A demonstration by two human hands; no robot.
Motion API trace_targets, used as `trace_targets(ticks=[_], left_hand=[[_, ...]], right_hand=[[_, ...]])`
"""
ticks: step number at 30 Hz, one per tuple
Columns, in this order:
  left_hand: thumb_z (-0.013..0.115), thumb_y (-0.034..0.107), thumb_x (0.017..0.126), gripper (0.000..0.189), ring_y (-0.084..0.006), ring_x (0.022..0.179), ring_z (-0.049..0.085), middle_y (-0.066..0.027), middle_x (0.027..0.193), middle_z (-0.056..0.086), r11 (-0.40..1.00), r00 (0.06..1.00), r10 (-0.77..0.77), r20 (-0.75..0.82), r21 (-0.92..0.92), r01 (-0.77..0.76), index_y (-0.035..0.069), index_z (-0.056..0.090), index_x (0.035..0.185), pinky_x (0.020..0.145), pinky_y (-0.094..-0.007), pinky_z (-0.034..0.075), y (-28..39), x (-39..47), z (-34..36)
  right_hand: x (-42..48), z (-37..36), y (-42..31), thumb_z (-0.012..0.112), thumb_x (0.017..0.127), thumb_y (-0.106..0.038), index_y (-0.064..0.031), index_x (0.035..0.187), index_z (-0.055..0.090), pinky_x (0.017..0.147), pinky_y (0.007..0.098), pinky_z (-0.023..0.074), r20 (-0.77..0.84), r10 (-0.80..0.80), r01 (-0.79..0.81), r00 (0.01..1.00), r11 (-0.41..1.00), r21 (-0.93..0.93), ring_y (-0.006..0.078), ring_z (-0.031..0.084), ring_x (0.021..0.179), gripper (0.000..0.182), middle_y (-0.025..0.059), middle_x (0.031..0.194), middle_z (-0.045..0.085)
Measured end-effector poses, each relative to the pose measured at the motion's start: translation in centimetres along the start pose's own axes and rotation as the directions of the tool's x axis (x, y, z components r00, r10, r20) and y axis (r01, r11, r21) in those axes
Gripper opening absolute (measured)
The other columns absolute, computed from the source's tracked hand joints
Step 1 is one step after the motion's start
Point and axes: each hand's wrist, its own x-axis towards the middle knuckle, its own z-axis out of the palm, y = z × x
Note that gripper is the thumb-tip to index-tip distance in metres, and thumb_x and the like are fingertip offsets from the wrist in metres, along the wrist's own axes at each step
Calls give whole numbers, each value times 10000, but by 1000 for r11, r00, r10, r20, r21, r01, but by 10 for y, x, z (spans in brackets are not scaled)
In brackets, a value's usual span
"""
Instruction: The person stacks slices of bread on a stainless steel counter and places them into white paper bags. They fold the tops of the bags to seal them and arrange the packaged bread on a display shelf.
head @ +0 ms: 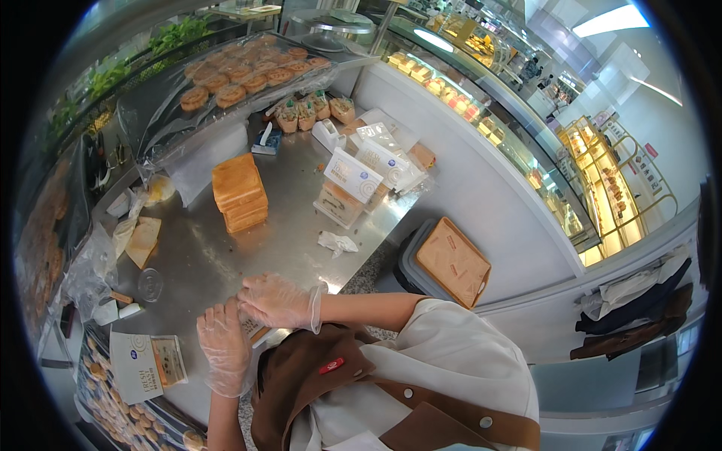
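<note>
Both my hands wear clear plastic gloves. My left hand (225,344) and my right hand (279,300) meet at the near edge of the steel table, fingers bent over a toast package (252,327). That package has a white printed face and is mostly hidden by the hands and a brown apron. Beyond them stands a stack of golden-brown square bread (240,194). To the left lies a packed toast (169,361) beside a white printed toast sleeve (135,366). More packaged toast (341,203) stands at the table's right side.
A crumpled tissue (337,243) and a white tape dispenser (328,135) rest on the steel table (287,242). Plastic film covers a tray of round pastries (242,73) at the back. Wrapped sandwiches (307,113) stand behind. A brown tray (454,262) tops a grey bin at right.
</note>
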Motion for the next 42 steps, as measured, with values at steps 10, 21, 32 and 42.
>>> trace_targets(ticks=[10, 21, 32, 42], left_hand=[[592, 162, 910, 302, -381, 964, 553, -171, 983, 586, 973, 970, -72, 230, -197, 119, 40, 608, 1186, 884, -468, 412, -10, 4, -15], [665, 147, 875, 204, -388, 961, 594, -155, 994, 649, 907, 950, -131, 282, -354, 230, 57, 668, 1057, 842, -454, 462, -26, 0, 1], [730, 157, 820, 155, -381, 788, 629, -172, 824, 650, 754, 943, -209, 257, -572, 323, 20, 711, 888, 723, -425, 487, -30, 5, 6], [727, 125, 804, 122, -361, 809, 615, -158, 828, 652, 782, 943, -234, 236, -531, 327, 33, 719, 884, 756, -419, 474, -32, 1, 10]], right_hand=[[-2, -1, 0, 589, 921, -243, -47, 922, 614, 791, 423, 468, 36, 22, -22, 999, 1000, 3, 305, 594, 932, 197, 131, 940, 571], [-5, 12, 7, 643, 887, -243, -59, 926, 621, 806, 418, 474, 1, 9, -9, 1000, 1000, 17, 295, 601, 953, 189, 113, 954, 578], [-5, 7, 6, 631, 897, -243, -66, 910, 616, 831, 416, 457, -23, -20, 21, 1000, 1000, 23, 288, 594, 953, 178, 95, 938, 584], [14, -15, 28, 615, 919, -265, -95, 941, 606, 713, 511, 478, 386, -20, -10, 922, 997, 76, 390, 662, 822, 173, 163, 824, 672]])
